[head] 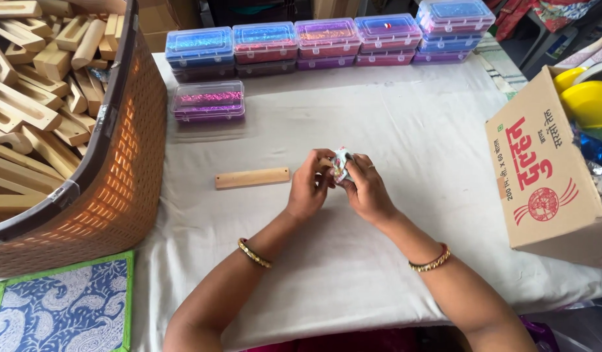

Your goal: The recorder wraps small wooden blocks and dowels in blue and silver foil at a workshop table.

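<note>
Over the middle of the white-covered table (392, 124), my left hand (309, 186) and my right hand (365, 189) meet around a small patterned packet (341, 163), crumpled and mostly hidden by my fingers. Both hands pinch it from opposite sides. Each wrist wears a gold bangle, and a ring sits on my right hand. A flat wooden piece (252, 177) lies on the cloth just left of my left hand, untouched.
A brown woven basket (128, 163) heaped with wooden blocks fills the left. Clear plastic boxes (327, 39) of glittery material line the far edge, one box (208, 100) standing apart. A cardboard carton (542, 169) stands at right. A blue patterned mat (63, 303) lies near left.
</note>
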